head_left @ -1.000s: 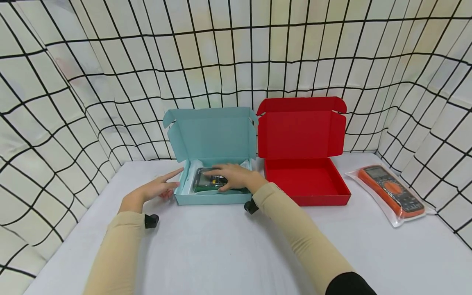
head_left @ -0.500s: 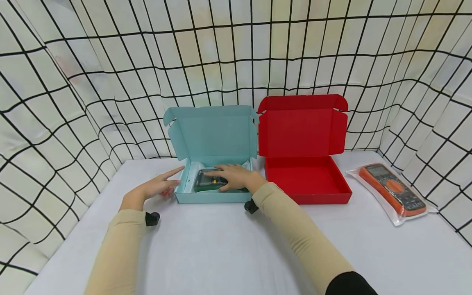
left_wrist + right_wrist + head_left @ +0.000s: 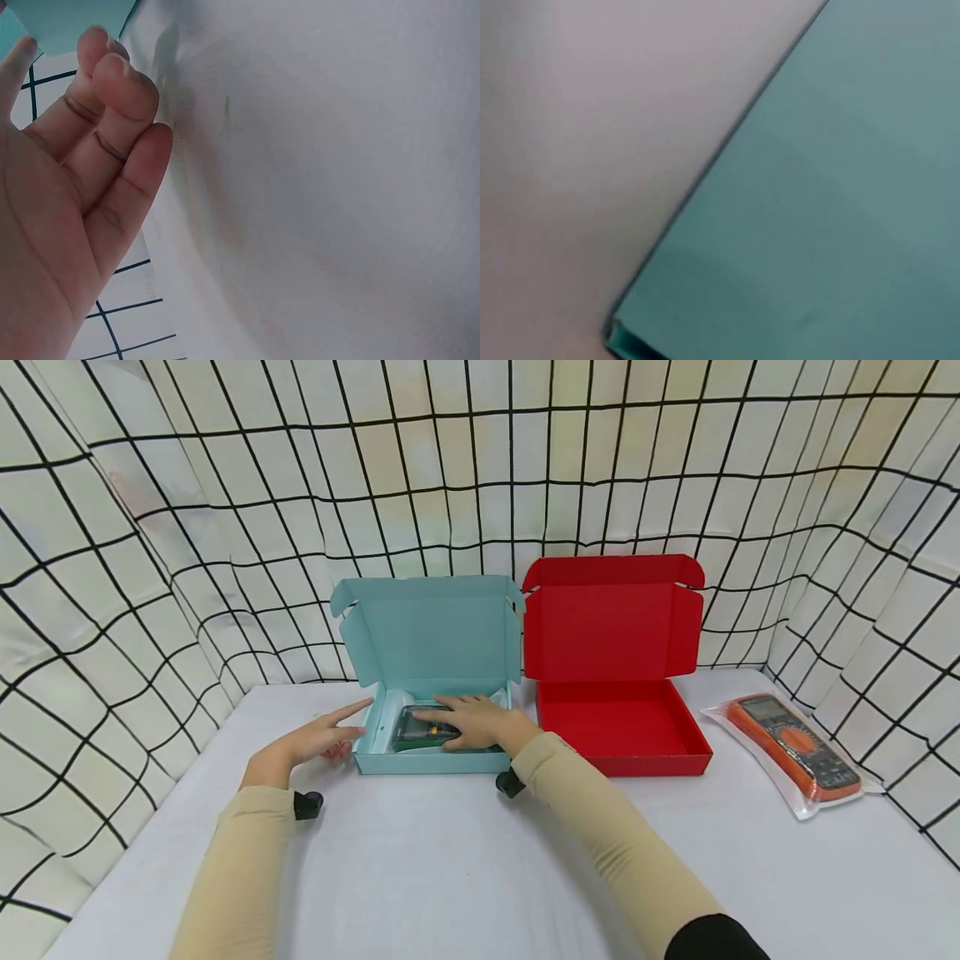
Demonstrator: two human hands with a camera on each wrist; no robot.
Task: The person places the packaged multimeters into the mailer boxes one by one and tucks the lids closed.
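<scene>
A light blue box (image 3: 433, 763) stands with its lid raised in the head view. Inside lies a dark device with a green edge (image 3: 416, 733), wrapped in clear plastic. My right hand (image 3: 480, 723) rests over this device with its fingers spread, hiding its right part. At the box's left wall is my left hand (image 3: 318, 739), index finger and thumb stretched toward the wall. Its other fingers (image 3: 124, 112) bend loosely and hold nothing in the left wrist view. The right wrist view is filled by the box's outer front (image 3: 802, 187); no hand shows there.
Right beside the blue box stands a red box (image 3: 622, 766) with its lid up. An orange multimeter (image 3: 797, 747) in a clear bag lies farther right on the white table (image 3: 450, 868). Black-gridded white walls (image 3: 480, 468) enclose the back and sides.
</scene>
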